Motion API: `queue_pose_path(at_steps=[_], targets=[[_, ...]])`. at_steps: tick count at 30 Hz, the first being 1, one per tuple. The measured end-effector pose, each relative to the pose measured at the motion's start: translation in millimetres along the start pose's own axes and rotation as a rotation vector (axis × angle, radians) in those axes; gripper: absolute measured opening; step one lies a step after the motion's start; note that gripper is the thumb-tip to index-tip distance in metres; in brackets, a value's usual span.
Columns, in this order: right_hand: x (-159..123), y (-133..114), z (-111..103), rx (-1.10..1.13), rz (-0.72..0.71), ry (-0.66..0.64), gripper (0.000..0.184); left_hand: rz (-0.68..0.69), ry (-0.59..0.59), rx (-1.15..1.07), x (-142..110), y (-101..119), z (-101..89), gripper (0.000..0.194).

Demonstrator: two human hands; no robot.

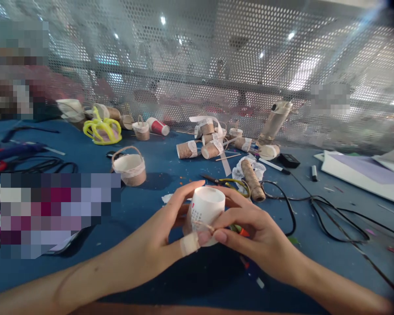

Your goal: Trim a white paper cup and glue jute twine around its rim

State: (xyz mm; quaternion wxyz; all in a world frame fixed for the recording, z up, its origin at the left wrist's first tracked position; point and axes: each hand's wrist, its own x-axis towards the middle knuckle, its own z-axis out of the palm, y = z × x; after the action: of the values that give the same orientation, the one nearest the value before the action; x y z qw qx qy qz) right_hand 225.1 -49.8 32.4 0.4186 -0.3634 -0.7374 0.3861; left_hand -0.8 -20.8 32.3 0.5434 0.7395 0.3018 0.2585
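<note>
Basket w/ handle point(129, 168), yellow crown point(102, 129), maybe scissors point(228, 182), black cables point(328, 218).

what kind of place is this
Probably a craft workshop bench: both hands hold a white paper cup, twine-wrapped cups and a finished cup basket lie on the blue table, before a perforated metal screen.

paper cup point(206, 210) | white, small red print, twine at base | upright, mouth up | above blue table
</note>
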Motion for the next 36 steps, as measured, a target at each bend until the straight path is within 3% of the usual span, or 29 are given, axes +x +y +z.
queue_pose_path(at_steps=[4, 8, 10, 14, 17, 22, 31, 36], targets=[[1, 1, 1, 0.201, 0.025, -0.001, 0.012, -0.045, -0.044, -0.209, 18, 2, 3.5, 0.061], [0, 3, -1, 0.380, 0.065, -0.007, 0.010, -0.059, -0.011, -0.390, 28, 1, 7.2, 0.053], [-2, 3, -6, 0.317, 0.081, 0.016, 0.008, -0.083, 0.023, -0.425, 31, -1, 6.5, 0.049], [-6, 4, -22, -0.018, 0.018, 0.153, 0.009, -0.134, 0.112, -0.469, 30, -7, 0.1, 0.054], [-7, 5, -29, -0.053, 0.062, 0.227, 0.010, -0.155, 0.102, -0.553, 27, -9, -0.9, 0.054], [-9, 6, -22, 0.084, 0.167, 0.189, 0.012, -0.144, -0.030, -0.564, 24, -12, 5.5, 0.039], [-9, 8, -5, -0.072, 0.005, 0.157, 0.015, -0.110, -0.053, -0.394, 19, -11, 10.2, 0.041], [-7, 0, -1, -0.190, -0.071, 0.160, 0.018, -0.085, 0.007, -0.382, 17, -4, 17.0, 0.043]])
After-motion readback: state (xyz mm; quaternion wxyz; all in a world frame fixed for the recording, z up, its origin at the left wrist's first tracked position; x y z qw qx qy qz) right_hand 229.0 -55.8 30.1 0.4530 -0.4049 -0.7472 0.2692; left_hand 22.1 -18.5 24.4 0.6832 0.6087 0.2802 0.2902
